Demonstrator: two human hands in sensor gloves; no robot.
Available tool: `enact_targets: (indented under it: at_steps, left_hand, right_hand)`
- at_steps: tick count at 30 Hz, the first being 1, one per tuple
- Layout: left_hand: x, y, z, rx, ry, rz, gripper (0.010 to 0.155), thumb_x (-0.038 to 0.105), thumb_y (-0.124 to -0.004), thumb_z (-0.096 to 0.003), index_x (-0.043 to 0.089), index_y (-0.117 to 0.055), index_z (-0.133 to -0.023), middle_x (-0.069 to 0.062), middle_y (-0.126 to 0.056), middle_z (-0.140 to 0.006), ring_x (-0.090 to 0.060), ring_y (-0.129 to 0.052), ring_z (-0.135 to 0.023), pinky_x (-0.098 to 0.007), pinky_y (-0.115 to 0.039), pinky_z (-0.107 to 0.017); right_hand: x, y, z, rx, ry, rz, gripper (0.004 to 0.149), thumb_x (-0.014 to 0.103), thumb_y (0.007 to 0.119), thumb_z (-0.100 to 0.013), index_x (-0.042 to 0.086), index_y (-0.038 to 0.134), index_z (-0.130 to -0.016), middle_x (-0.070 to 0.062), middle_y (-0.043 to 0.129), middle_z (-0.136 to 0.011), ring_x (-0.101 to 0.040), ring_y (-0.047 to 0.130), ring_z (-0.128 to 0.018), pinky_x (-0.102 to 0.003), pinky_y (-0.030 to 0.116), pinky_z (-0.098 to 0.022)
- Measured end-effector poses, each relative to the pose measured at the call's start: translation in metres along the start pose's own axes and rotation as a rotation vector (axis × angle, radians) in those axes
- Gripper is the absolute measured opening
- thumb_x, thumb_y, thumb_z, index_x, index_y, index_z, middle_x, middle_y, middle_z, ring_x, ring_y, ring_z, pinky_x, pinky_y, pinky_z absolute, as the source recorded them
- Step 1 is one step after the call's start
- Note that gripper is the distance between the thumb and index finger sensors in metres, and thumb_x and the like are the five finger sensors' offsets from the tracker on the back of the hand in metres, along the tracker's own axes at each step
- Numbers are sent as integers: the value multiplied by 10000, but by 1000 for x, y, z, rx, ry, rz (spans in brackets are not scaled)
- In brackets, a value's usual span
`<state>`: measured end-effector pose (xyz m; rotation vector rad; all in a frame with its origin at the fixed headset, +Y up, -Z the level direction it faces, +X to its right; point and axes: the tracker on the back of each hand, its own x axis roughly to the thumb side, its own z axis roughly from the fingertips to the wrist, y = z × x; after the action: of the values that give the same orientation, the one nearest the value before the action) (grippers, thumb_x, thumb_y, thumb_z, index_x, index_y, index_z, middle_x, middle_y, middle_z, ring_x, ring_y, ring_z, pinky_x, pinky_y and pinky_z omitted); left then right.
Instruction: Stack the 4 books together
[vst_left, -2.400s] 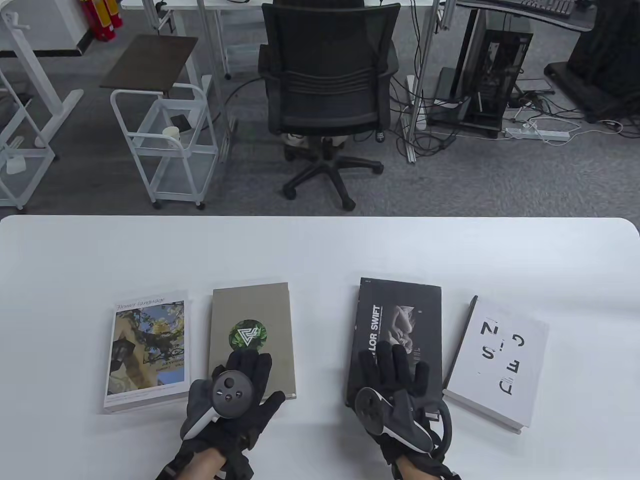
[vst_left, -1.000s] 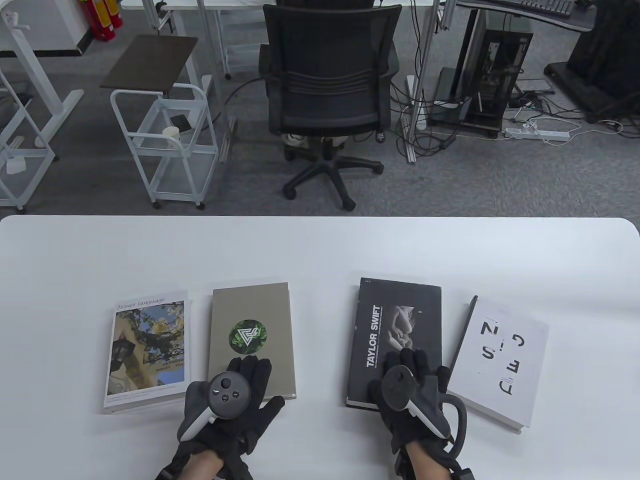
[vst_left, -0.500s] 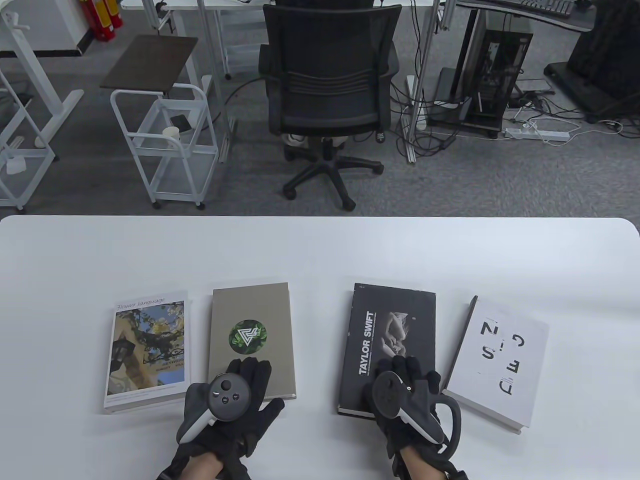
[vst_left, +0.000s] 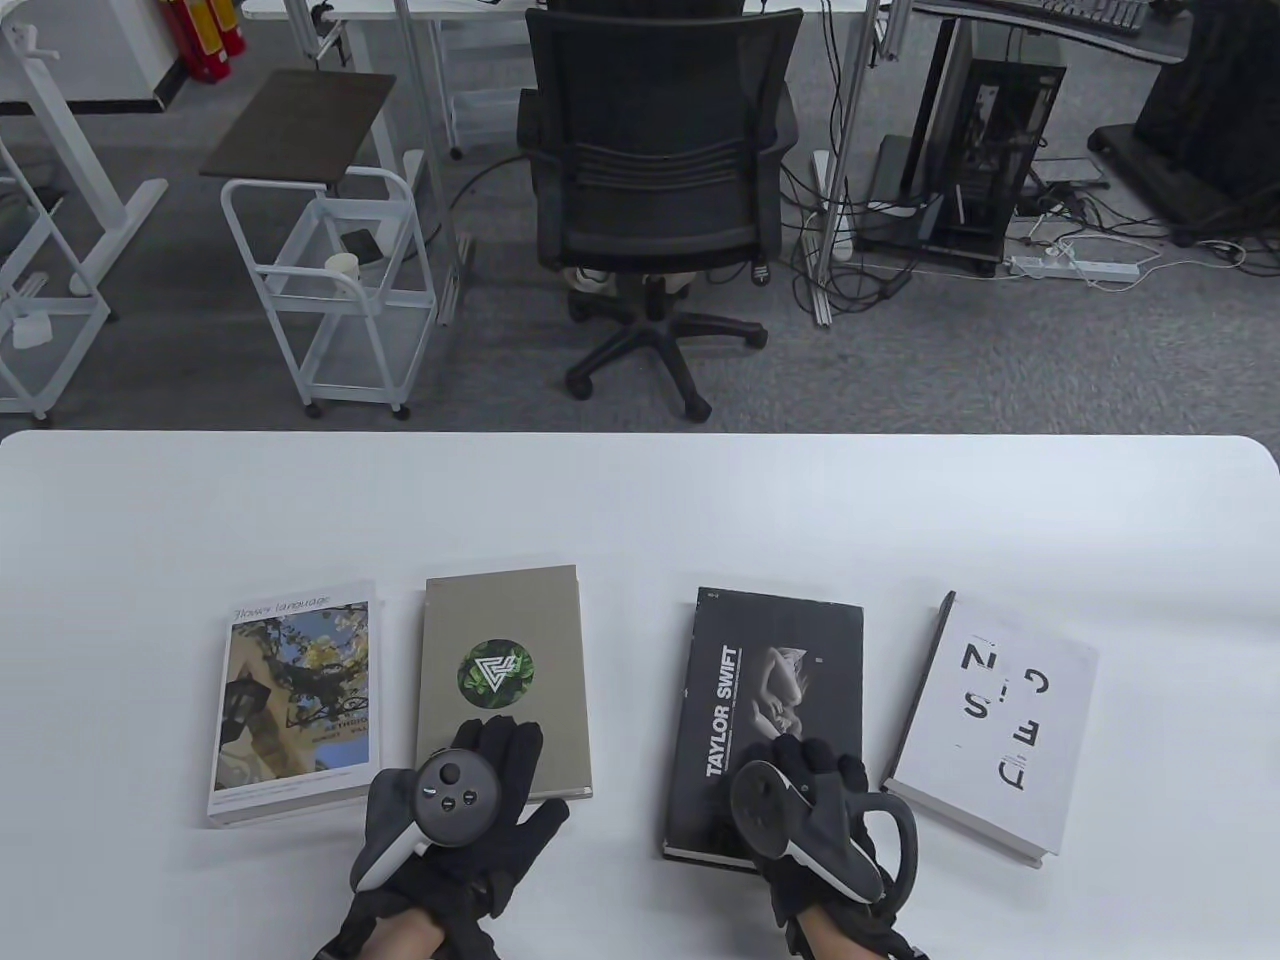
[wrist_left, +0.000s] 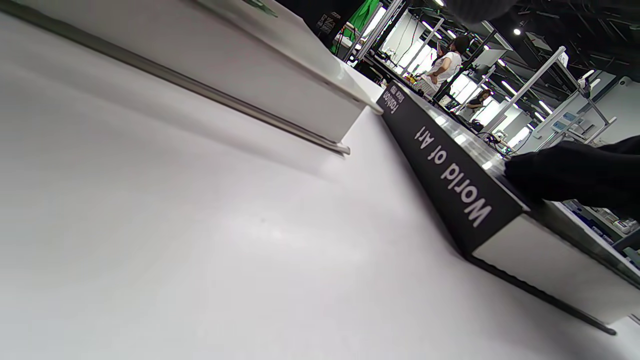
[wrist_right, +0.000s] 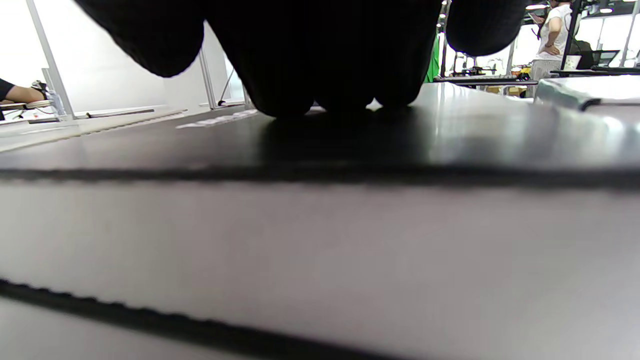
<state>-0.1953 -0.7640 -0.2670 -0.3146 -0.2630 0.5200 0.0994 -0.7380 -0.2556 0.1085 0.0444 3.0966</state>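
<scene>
While the left hand (vst_left: 455, 800) lies flat, fingers spread, on the tan book (vst_left: 500, 680), the right hand (vst_left: 805, 810) presses curled fingertips (wrist_right: 310, 95) on the black Taylor Swift book (vst_left: 760, 700) at table's 5 o'clock.

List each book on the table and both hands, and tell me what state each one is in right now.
Flower book: flat, closed, untouched.
Tan book: flat, closed, left hand resting on its near end.
Taylor Swift book: flat, closed, right hand pressing its near end.
White book: flat, closed, angled, untouched.
None are stacked yet.
</scene>
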Motion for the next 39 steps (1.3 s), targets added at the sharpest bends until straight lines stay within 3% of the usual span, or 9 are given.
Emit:
enact_targets:
  at_steps: [8,17,21,24,27,30,32,36,39]
  left_hand:
    - [1,0,2,7,-9,10,773,571,-578,-512,252,-195,-1103,-64,-80,-1129,-361,-37,-1051,-626,-116,-728]
    - [2,1,3,8,-19,34,773,572,-577,-512,247,-200,-1103,-68,-91,-1131,-367,-46,-1050,-625,-123,-728]
    - [8,4,7,43,-69,84,767,572,-572,-516,235,-216,-1105,-82,-134,-1133,-380,-104,-1049,-623,-159,-732]
    - [17,9,11,81,-118,159,770,577,-567,-519,213,-223,-1104,-112,-196,-1127,-398,-212,-1032,-615,-227,-737]
    - [34,12,17,84,-175,279,771,579,-572,-523,195,-242,-1105,-132,-310,-1101,-391,-372,-988,-602,-342,-730]
    - [49,10,19,89,-189,295,764,584,-581,-525,140,-337,-1097,-143,-574,-1011,-327,-757,-812,-569,-643,-617]
    - [57,6,17,74,-165,262,714,581,-594,-524,87,-562,-1038,-127,-834,-833,-283,-953,-576,-537,-785,-456]
    - [69,-11,7,5,-76,164,683,581,-627,-517,34,-783,-894,-95,-1013,-583,-231,-1049,-304,-498,-861,-263]
    - [77,-22,0,-20,-26,61,694,580,-635,-517,18,-765,-904,-123,-1006,-625,-261,-1057,-344,-513,-858,-286]
  right_hand:
    - [3,-5,5,-20,-32,-1,549,565,629,-608,161,866,-895,-132,891,-883,-408,836,-829,-588,690,-665]
    - [3,-5,7,-19,-47,-6,557,571,624,-608,159,878,-884,-127,910,-864,-402,860,-805,-577,712,-651]
    - [-11,-10,9,-81,9,-132,620,579,630,-604,128,737,-1015,-184,845,-946,-410,863,-784,-491,778,-579]
    - [-27,-18,12,-125,92,-175,734,594,641,-598,75,554,-1111,-213,799,-953,-367,877,-684,-409,794,-492]
    - [-44,-23,14,-134,184,-212,797,614,664,-587,36,519,-1117,-192,829,-893,-288,929,-533,-345,815,-387]
    - [-59,-22,15,-109,257,-261,809,622,685,-577,4,574,-1087,-143,920,-781,-242,966,-412,-311,832,-296]
    - [-66,-22,16,-101,306,-287,802,622,698,-571,-8,621,-1061,-130,951,-730,-236,977,-375,-307,837,-267]
    - [-74,-22,17,-69,364,-285,778,627,707,-566,-4,689,-1022,-101,968,-692,-231,983,-370,-308,844,-264]
    - [-81,-19,16,-24,414,-293,753,627,714,-566,11,725,-998,-96,963,-697,-237,979,-384,-317,843,-277]
